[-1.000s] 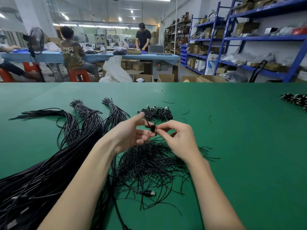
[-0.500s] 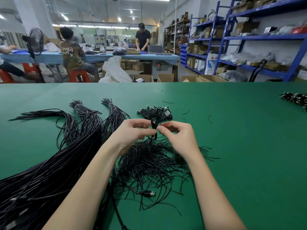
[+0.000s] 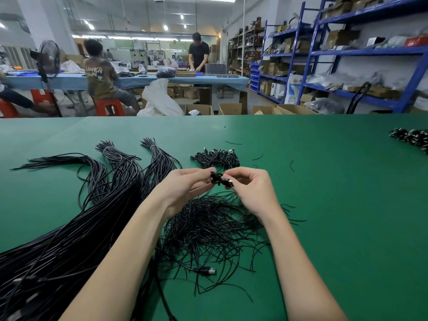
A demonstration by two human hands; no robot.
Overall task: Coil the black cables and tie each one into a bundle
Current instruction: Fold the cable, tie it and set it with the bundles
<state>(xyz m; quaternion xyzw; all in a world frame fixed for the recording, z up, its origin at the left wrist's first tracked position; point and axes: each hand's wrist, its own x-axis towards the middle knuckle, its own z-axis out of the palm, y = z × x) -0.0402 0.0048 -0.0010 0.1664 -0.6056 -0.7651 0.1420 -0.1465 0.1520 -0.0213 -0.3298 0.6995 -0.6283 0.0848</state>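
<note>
A small coiled black cable bundle (image 3: 218,178) hangs above the green table (image 3: 335,205), held between both hands. My left hand (image 3: 185,186) pinches its left side with thumb and fingers. My right hand (image 3: 250,188) pinches its right end, where a plug shows. Below the hands lies a heap of thin black ties (image 3: 208,225). A thick mass of long black cables (image 3: 69,239) fans out at the left. A pile of finished bundles (image 3: 216,157) sits just beyond the hands.
More tied bundles (image 3: 410,136) lie at the table's far right edge. A loose USB plug (image 3: 207,271) rests between my forearms. Stray tie pieces (image 3: 292,165) dot the cloth. Behind the table are cardboard boxes, blue shelving and people working.
Both hands have risen slightly and kept working the small bundle between their fingertips. The bundle now sits more sideways, its plug toward my right hand.
</note>
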